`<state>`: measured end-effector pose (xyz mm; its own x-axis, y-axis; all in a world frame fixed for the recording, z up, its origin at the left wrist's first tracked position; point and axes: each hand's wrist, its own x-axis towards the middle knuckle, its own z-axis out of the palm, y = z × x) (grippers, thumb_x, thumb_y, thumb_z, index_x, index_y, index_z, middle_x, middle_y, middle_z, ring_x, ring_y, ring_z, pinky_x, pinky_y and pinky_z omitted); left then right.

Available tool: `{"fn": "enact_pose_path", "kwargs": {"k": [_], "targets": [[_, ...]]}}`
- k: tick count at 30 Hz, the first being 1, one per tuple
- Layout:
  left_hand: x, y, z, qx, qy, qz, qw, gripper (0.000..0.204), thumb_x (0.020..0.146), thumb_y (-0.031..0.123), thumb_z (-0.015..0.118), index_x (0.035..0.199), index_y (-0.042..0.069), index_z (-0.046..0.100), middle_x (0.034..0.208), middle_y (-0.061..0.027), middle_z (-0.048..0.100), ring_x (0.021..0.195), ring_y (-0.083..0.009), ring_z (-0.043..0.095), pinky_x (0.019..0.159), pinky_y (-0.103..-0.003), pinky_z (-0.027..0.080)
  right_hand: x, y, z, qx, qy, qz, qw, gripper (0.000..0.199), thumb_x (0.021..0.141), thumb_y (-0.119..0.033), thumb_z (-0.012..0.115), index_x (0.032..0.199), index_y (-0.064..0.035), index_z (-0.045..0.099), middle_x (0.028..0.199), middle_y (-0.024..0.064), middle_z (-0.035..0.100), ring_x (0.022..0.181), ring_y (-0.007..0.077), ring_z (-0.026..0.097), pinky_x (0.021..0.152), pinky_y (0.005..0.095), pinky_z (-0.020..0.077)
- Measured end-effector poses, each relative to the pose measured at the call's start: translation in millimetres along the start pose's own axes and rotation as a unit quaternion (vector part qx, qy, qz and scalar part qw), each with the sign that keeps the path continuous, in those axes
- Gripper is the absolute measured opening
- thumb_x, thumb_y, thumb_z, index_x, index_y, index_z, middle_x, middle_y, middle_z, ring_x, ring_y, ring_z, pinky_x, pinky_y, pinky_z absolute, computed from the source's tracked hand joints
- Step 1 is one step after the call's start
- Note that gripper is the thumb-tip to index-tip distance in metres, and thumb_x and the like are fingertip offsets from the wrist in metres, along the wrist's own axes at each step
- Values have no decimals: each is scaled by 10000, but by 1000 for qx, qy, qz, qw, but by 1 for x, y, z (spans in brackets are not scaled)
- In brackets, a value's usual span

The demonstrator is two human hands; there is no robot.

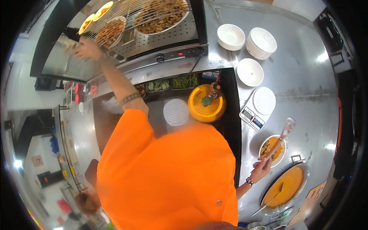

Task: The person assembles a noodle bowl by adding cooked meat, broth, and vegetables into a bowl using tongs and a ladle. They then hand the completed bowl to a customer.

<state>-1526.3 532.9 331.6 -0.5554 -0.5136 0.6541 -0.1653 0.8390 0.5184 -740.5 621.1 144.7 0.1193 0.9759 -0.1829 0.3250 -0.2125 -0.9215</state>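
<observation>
My right hand (262, 168) is closed round a long utensil with a clear, wide end (289, 124). Its shaft crosses over a white bowl (283, 156) of orange soup with brown pieces, and my fingers are at the bowl's near left rim. I cannot make out the utensil's exact kind. At the upper left, my left hand (87, 49) reaches to the glass-sided warming cabinet (168, 50), its fingers apart near the glass and a black part. Inside the cabinet are a big bowl of brown fried pieces (163, 17), a bowl of reddish food (111, 32) and two small yellow dishes (102, 10).
A wide pan of orange soup (285, 186) with a ladle stands at the lower right. White bowl stacks (262, 43), a single bowl (250, 72) and a kitchen scale (259, 107) sit on the steel counter. A yellow pot (207, 109) and green vegetable trays (184, 81) are ahead of me.
</observation>
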Motion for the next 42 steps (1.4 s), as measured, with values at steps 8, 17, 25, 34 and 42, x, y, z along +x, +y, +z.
{"fn": "enact_pose_path", "kwargs": {"k": [8,17,25,34,42], "targets": [[-26,1,1,-233,-18,-3,972,547,931,256,532,1400,-19,470,1382,-189,533,1274,-330,522,1105,-461,417,-11,-3,27,34,-79,-26,996,416,1011,-156,610,1362,57,542,855,74,645,537,77,505,481,212,407],[-131,55,2,-516,-37,85,851,724,966,365,617,1472,-91,372,1516,-361,337,1398,-513,309,1192,-513,200,-35,-6,-6,0,-104,-46,994,406,997,-96,602,1370,54,547,880,75,643,585,68,519,510,222,421],[-216,88,-71,-578,-377,254,678,732,1023,432,479,1517,-78,301,1525,-341,311,1459,-471,239,1215,-474,187,-73,12,-9,-5,-191,-29,981,344,1003,-109,605,1306,51,576,839,53,616,631,89,584,579,226,490],[-228,94,-105,-600,-526,277,534,674,1038,437,479,1512,-24,348,1465,-236,418,1393,-395,374,1174,-452,297,-137,29,8,-68,-261,26,963,420,988,-175,651,1338,45,574,807,56,643,539,74,562,473,214,452],[-162,3,-61,-590,-675,285,339,556,1067,407,437,1443,1,495,1425,-141,565,1324,-277,527,1112,-396,423,-155,77,175,-128,-401,-25,907,346,1003,-188,626,1287,11,613,786,44,660,516,71,558,464,235,442]]}}
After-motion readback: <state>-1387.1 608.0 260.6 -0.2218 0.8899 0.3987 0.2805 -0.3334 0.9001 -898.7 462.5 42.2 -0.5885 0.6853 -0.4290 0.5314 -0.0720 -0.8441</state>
